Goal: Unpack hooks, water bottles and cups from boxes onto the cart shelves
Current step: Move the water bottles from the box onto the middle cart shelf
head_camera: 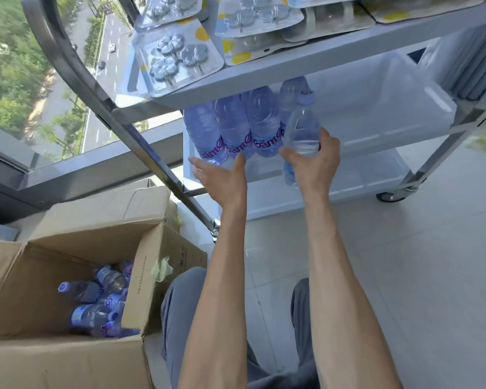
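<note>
I see my right hand [313,161] wrapped around a water bottle [303,127], cap up and long axis near vertical, at the middle shelf's [376,119] front edge. Left hand [222,175], fingers spread, touches the row of bottles [230,127] standing at the shelf's left end.

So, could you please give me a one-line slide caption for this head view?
Right hand adds a water bottle to the row on the cart's middle shelf; left hand open beside it.

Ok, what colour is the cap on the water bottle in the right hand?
Pale purple. The cap tops the water bottle held by the right hand, in the head view.
</note>
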`<state>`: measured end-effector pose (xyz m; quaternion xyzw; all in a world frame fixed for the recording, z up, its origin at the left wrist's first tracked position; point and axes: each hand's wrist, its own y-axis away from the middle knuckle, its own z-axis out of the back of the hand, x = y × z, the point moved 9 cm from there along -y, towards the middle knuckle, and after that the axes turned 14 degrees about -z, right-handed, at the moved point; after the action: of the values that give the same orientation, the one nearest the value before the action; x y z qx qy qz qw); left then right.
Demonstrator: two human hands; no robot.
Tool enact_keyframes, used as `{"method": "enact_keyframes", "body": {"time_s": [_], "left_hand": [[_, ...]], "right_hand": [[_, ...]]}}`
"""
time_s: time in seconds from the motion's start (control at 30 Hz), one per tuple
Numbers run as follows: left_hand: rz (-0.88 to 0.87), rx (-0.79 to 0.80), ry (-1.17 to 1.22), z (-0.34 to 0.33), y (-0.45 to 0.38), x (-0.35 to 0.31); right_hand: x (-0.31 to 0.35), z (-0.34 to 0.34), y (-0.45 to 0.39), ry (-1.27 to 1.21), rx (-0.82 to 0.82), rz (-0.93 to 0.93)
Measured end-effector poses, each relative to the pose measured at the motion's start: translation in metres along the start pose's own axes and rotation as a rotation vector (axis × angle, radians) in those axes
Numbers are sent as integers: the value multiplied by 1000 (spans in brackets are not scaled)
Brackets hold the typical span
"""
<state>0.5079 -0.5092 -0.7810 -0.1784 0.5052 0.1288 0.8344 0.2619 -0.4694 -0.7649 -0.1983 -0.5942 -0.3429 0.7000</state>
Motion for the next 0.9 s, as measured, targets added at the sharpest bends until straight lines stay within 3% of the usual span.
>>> {"method": "enact_keyframes", "body": {"time_s": [0.37, 0.9], "left_hand": [[-127, -17, -16, -60, -25, -3], [-82, -14, -16, -63, -25, 5]], "right_hand": [[11, -9, -21, -79, -99, 139], [6, -41, -40, -87, -66, 161]]}}
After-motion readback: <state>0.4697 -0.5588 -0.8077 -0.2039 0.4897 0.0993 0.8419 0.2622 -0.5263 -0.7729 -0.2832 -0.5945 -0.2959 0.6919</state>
